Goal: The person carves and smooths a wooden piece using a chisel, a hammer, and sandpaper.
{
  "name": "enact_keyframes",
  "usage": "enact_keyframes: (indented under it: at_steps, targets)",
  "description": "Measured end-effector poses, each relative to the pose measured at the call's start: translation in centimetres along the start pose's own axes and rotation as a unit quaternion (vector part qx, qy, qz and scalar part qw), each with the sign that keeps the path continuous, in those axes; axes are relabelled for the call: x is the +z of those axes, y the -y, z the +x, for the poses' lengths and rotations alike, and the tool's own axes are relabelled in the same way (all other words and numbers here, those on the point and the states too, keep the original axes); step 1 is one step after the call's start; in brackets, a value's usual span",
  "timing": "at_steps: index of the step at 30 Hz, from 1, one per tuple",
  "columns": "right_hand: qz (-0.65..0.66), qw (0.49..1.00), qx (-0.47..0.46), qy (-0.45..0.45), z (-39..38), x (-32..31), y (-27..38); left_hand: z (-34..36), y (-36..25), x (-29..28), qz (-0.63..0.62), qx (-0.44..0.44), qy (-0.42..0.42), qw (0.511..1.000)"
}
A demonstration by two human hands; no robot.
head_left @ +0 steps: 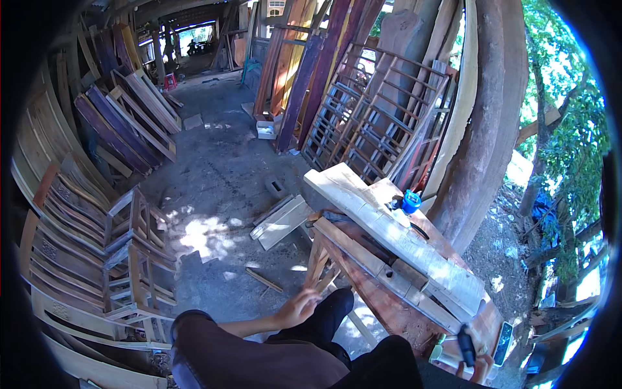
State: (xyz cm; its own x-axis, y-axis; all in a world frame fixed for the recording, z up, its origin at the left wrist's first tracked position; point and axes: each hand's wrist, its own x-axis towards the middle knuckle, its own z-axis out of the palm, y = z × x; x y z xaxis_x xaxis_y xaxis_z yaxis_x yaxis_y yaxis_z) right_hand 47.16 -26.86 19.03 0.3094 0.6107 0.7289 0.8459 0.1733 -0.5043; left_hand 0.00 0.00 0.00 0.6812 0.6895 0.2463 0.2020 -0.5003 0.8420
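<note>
My left hand (299, 308) hangs above my thigh, beside the workbench's wooden leg. Its fingers are loosely bent and apart, with nothing visible in them. At the lower right, my right hand (481, 369) has its fingers around a dark cylindrical tool (465, 345), which stands roughly upright; its exact kind is not clear. Next to that hand, a phone-like flat object (503, 343) lies at the bench's near right corner. A long, pale, thick board (395, 223) lies lengthwise on the workbench (372, 299), alongside a narrower wooden beam (363, 254) with a dark hole.
A small blue round object (411, 201) sits on the bench's far side. Short boards (282, 222) lie on the floor beyond my left hand. Wooden chair frames (133, 259) stand at left. A wooden lattice (382, 107) and tall slabs (495, 97) lean at the right.
</note>
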Motion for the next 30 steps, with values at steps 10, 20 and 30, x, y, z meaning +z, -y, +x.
enact_keyframes:
  at_steps: [10, 20, 30]
  targets:
    - [-0.130, 0.875, 0.294, -0.361, -4.2, 4.1, 1.8, -1.7, 3.0, 6.5, 0.072, -0.313, 0.325, 0.890]
    - [-0.107, 0.909, 0.282, -0.289, -5.0, 5.5, 1.9, 2.9, 3.6, 6.4, 0.165, -0.260, 0.373, 0.875]
    - [-0.288, 0.923, 0.101, -0.234, -3.8, 7.2, 3.2, 2.5, 2.6, 6.9, 0.173, -0.246, 0.325, 0.897]
